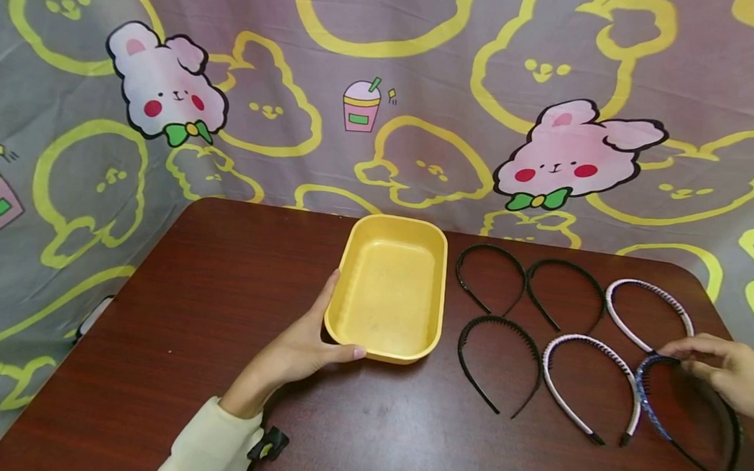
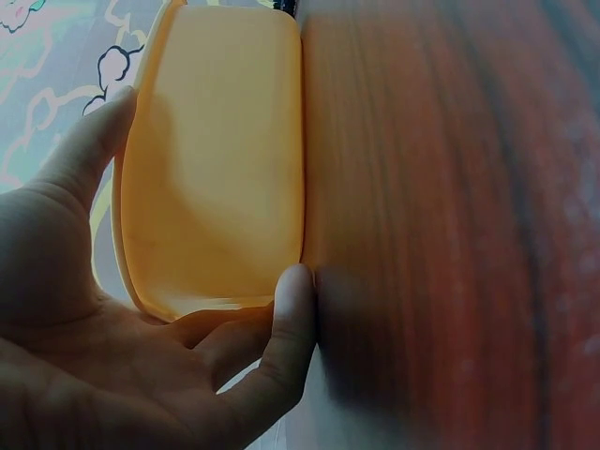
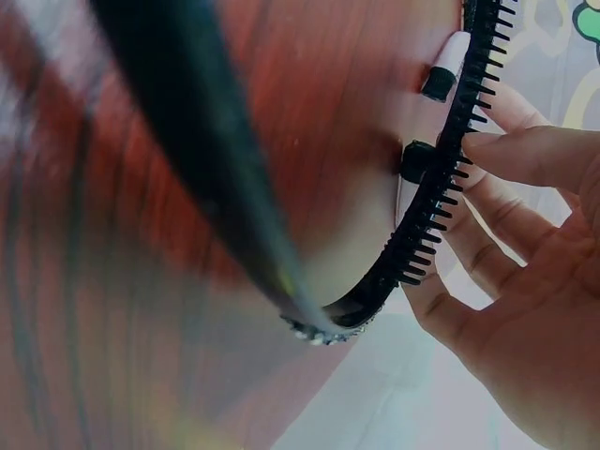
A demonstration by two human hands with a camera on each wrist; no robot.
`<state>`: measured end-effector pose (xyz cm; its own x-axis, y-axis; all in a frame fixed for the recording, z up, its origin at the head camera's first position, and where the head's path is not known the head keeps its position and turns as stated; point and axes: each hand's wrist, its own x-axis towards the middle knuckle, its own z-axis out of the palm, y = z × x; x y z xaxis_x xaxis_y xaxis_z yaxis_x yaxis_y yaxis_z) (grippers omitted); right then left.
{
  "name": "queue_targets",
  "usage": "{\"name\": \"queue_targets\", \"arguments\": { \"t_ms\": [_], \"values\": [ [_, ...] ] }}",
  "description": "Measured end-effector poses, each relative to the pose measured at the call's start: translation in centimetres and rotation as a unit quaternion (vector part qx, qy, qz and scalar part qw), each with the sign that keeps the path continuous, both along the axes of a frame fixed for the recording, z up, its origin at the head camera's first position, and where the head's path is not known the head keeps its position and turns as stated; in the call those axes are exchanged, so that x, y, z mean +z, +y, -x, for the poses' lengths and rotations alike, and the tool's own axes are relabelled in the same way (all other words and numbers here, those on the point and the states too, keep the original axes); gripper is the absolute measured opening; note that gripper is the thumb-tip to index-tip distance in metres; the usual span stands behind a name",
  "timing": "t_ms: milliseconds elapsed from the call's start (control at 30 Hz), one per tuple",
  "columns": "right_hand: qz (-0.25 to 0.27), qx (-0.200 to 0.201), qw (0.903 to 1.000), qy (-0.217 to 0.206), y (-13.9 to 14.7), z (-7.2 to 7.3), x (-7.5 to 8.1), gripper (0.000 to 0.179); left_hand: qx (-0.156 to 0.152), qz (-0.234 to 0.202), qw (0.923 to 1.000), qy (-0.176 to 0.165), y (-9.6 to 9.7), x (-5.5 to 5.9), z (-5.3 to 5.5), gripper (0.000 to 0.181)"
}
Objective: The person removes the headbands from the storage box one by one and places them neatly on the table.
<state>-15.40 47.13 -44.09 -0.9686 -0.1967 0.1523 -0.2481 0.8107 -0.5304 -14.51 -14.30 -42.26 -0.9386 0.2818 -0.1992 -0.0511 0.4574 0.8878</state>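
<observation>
1. Six headbands lay on the dark red-brown table (image 1: 204, 311), in two rows of three to the right of one yellow tub (image 1: 392, 287).
2. Three were plain black: two (image 1: 493, 251) (image 1: 566, 265) in the far row and one (image 1: 501, 326) at the left of the near row.
3. Two were white with a black underside: one (image 1: 652, 290) far right, one (image 1: 593, 346) in the middle of the near row.
4. The sixth, the blue headband (image 1: 654, 418), sat nearest on the right; it sparkled on the outside and had black comb teeth inside, which the right wrist view showed clearly.
5. The right hand (image 1: 728, 369) was at the top of that blue headband's arch, fingers bent round the band and touching its teeth, holding it.
6. The left hand (image 1: 302, 346) clasped the tub's near left corner, thumb along the near rim and fingers up the left side.
7. The tub was shallow, rectangular with rounded corners, with nothing inside, and stood mid-table towards the far edge.
8. A cream sleeve (image 1: 215, 445) covered the left wrist.
9. A cloth (image 1: 425, 87) printed with pink rabbits hung behind the table.
</observation>
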Motion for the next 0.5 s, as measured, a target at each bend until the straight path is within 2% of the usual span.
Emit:
{"name": "queue_targets", "arguments": {
  "t_ms": [333, 500],
  "values": [
    [0.022, 0.012, 0.9992, 0.030, 0.93, 0.06, -0.40, 0.041, 0.001, 0.003, 1.0000, 0.003, -0.04, -0.11, 0.01, 0.129],
    [0.007, 0.009, 0.9996, 0.028, 0.80, 0.02, -0.40, 0.038, 0.001, 0.005, 1.0000, 0.000, 0.00, -0.03, -0.02, 0.129]
  ]
}}
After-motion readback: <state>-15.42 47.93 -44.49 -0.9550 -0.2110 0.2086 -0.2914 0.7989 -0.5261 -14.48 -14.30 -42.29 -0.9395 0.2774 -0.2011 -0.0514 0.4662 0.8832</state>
